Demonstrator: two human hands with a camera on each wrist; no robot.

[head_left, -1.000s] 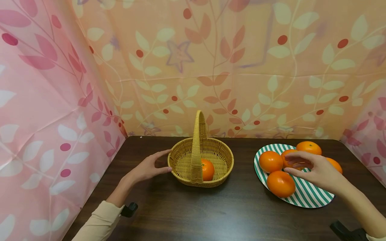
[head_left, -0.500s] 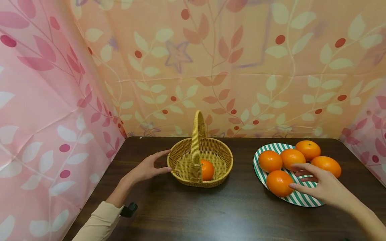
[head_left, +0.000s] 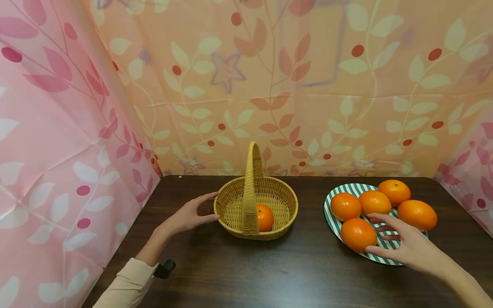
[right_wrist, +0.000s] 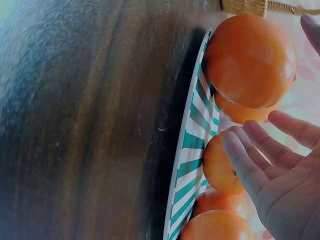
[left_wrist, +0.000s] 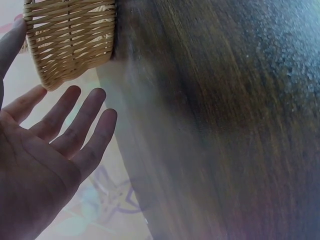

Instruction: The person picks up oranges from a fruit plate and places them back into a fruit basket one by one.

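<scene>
A yellow wicker basket [head_left: 280,191] with a tall handle stands mid-table, holding one orange [head_left: 265,218]. My left hand [head_left: 188,214] is at its left side, thumb and index fingertip right at the rim; in the left wrist view the other fingers [left_wrist: 85,125] are spread below the wickerwork [left_wrist: 70,45]. On the right, several oranges lie on a green-and-white striped plate [head_left: 352,188]. Low over that plate, my right hand [head_left: 412,248] has its fingers parted beside the front orange [head_left: 358,235], thumb tip close to its lower right edge. The right palm holds nothing.
Behind the front orange sit a left orange [head_left: 345,206], a middle one [head_left: 375,202], a back one [head_left: 394,192] and a right one [head_left: 417,215]. The dark wooden table [head_left: 246,273] ends at a patterned curtain [head_left: 308,107].
My right hand has come down and toward me from over the middle orange to beside the front orange. My left hand and the basket stay where they were.
</scene>
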